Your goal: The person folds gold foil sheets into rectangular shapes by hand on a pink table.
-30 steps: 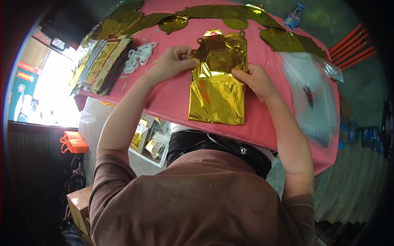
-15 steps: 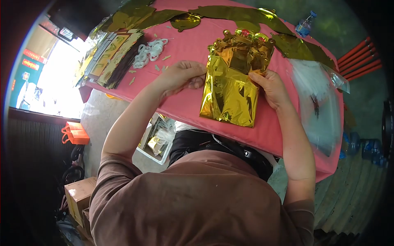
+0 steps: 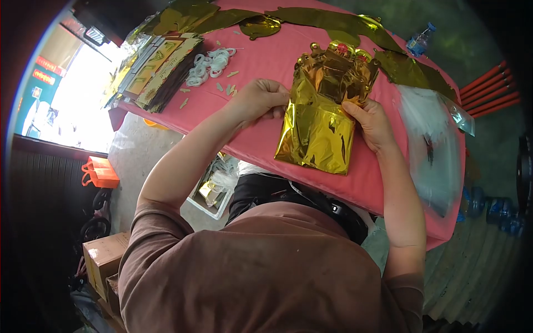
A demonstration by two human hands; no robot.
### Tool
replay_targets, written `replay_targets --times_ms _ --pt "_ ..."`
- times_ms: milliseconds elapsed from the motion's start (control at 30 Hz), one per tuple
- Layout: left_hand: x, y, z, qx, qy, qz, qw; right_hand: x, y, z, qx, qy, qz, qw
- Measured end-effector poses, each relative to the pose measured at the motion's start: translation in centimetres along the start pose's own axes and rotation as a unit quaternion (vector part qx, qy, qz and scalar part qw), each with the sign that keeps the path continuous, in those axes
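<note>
A folded packet of shiny gold foil (image 3: 316,136), which looks like a flat foil balloon, lies over the near part of the pink-covered table (image 3: 250,136). Its upper end is crumpled, with rounded tabs and red spots. My left hand (image 3: 260,101) is closed at the packet's left edge, thumb and forefinger pinching the foil. On the opposite side, my right hand (image 3: 369,122) grips the right edge, thumb on top and the other fingers partly hidden beneath.
Flat gold foil pieces (image 3: 322,21) line the far edge. To the left stand a stack of printed cards (image 3: 161,69) and white string loops (image 3: 211,65), with small paper bits nearby. Clear plastic bags (image 3: 427,150) lie at right, a plastic bottle (image 3: 420,40) beyond. A white bin (image 3: 214,213) sits below.
The view has shifted a little. The foil's upper part is bent slightly more to the right, and both hands keep their grip on its edges.
</note>
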State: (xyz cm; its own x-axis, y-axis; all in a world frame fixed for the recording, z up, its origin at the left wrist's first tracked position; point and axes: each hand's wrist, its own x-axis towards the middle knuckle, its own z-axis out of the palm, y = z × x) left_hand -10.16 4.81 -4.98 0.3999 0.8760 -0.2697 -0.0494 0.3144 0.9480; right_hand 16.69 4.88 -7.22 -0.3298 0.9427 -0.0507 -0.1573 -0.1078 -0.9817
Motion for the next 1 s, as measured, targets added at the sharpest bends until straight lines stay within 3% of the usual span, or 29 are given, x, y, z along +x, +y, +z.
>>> replay_targets --times_ms 100,200,367,467,667,767,900,1000 --pt "-0.1 0.3 0.5 0.043 0.020 -0.012 0.999 0.1 0.0 -0.1 -0.021 -0.001 -0.001 1.000" --pt "0.2 -0.3 0.9 0.050 0.048 0.049 0.996 -0.2 -0.3 0.2 -0.026 0.007 -0.001 1.000" --pt "1.1 -1.9 1.4 -0.006 0.096 0.224 0.970 -0.4 -0.6 0.7 -0.069 0.014 -0.002 0.998" --pt "1.1 -2.2 1.0 0.028 0.078 0.257 0.963 -0.4 -0.6 0.9 -0.066 0.020 -0.003 0.998" --pt "0.2 -1.9 1.3 0.101 0.096 0.201 0.970 -0.2 -0.3 0.4 -0.072 0.008 0.003 0.997" --pt "-0.2 -1.4 1.0 0.032 0.090 0.145 0.985 -0.1 -0.1 0.3 -0.068 0.015 0.002 0.998" --pt "-0.7 -0.7 1.6 0.088 0.099 0.133 0.982 -0.3 -0.5 0.6 -0.070 0.005 0.009 0.998" --pt "-0.2 -1.4 1.4 0.117 0.109 0.179 0.971 -0.3 -0.4 0.7 -0.056 0.022 0.001 0.998"
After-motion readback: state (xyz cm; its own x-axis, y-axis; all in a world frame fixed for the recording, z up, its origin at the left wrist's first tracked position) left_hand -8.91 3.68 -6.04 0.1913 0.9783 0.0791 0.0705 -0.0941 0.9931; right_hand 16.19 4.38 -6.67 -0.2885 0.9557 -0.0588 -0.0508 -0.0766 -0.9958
